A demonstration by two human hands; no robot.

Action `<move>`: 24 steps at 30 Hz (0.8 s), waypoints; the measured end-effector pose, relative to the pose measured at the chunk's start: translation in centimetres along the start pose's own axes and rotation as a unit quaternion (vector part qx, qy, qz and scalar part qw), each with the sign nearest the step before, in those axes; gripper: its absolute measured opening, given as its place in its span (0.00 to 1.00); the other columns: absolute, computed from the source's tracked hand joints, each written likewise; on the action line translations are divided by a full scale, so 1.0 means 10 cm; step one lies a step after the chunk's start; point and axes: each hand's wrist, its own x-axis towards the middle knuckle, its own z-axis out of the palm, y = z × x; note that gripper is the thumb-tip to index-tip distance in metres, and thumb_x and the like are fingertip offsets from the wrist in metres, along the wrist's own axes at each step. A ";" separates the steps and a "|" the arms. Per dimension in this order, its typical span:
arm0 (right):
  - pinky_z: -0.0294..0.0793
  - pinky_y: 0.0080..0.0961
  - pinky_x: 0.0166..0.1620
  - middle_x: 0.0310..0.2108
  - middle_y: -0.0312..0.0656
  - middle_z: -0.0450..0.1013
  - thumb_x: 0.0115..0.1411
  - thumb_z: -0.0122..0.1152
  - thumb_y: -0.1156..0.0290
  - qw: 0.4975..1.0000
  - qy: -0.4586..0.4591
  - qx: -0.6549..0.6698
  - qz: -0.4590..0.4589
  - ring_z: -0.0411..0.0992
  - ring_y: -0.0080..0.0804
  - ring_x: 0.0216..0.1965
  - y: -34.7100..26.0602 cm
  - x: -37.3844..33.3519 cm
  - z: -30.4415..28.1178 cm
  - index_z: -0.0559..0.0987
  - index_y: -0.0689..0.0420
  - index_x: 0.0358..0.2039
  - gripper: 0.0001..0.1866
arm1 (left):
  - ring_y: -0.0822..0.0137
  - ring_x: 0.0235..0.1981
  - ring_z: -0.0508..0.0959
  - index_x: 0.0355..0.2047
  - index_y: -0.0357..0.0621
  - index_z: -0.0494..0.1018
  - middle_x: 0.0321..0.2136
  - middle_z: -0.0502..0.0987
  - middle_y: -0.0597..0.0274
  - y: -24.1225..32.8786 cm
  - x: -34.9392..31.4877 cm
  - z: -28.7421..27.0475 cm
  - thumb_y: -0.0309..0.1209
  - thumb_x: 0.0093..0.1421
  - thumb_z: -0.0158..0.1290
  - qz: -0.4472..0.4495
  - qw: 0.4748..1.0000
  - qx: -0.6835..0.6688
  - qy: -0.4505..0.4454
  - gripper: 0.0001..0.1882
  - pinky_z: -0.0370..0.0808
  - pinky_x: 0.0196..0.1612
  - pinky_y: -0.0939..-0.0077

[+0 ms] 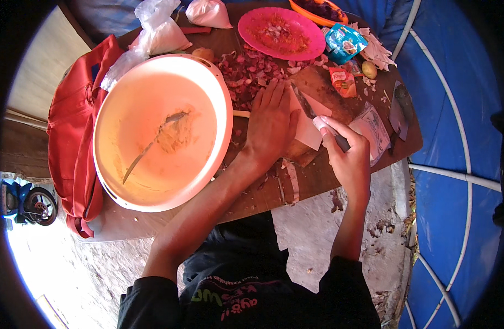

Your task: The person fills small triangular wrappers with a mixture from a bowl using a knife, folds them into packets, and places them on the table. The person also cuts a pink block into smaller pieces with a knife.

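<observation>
My right hand (348, 156) grips a knife by its dark handle, and the blade (303, 102) points up and left over a wooden cutting board (331, 101). Beneath the blade lies a white sheet (309, 129), which looks like paper. My left hand (271, 120) is stretched out flat, palm down, beside the sheet's left edge. Its fingertips reach the reddish-purple shallots and peels (246, 74) heaped beyond it. Whether something lies under the palm is hidden. A large pale basin (221, 120) left of my left hand holds a metal spoon (147, 151) and some yellowish paste (178, 134).
A pink plate (307, 48) with chopped bits stands at the back, near an orange bowl (301, 8). Blue (344, 44) and red (343, 82) sachets lie right. Another blade (397, 112) rests by the right edge. Plastic bags (161, 33) and red cloth (71, 131) lie left.
</observation>
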 end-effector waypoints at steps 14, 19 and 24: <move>0.78 0.32 0.46 0.42 0.53 0.83 0.65 0.64 0.70 0.997 0.031 -0.048 0.052 0.83 0.39 0.42 -0.02 0.07 -0.06 0.83 0.64 0.49 0.14 | 0.46 0.65 0.67 0.61 0.28 0.66 0.61 0.69 0.42 -0.02 -0.01 -0.02 0.31 0.62 0.57 -0.017 0.999 -0.009 -0.026 0.30 0.60 0.69 0.51; 0.77 0.30 0.45 0.41 0.51 0.83 0.62 0.66 0.73 0.994 0.034 -0.097 0.031 0.82 0.35 0.39 0.09 0.12 -0.29 0.83 0.62 0.49 0.15 | 0.47 0.70 0.59 0.67 0.29 0.59 0.66 0.64 0.43 -0.06 -0.01 -0.13 0.44 0.51 0.67 -0.011 0.993 -0.055 -0.105 0.49 0.51 0.73 0.49; 0.77 0.28 0.47 0.42 0.50 0.83 0.61 0.66 0.74 0.993 0.012 -0.113 0.020 0.82 0.34 0.39 0.15 0.14 -0.44 0.83 0.62 0.49 0.15 | 0.49 0.73 0.56 0.69 0.29 0.54 0.69 0.61 0.43 -0.07 -0.04 -0.23 0.48 0.42 0.73 0.001 0.985 -0.106 -0.139 0.62 0.45 0.75 0.49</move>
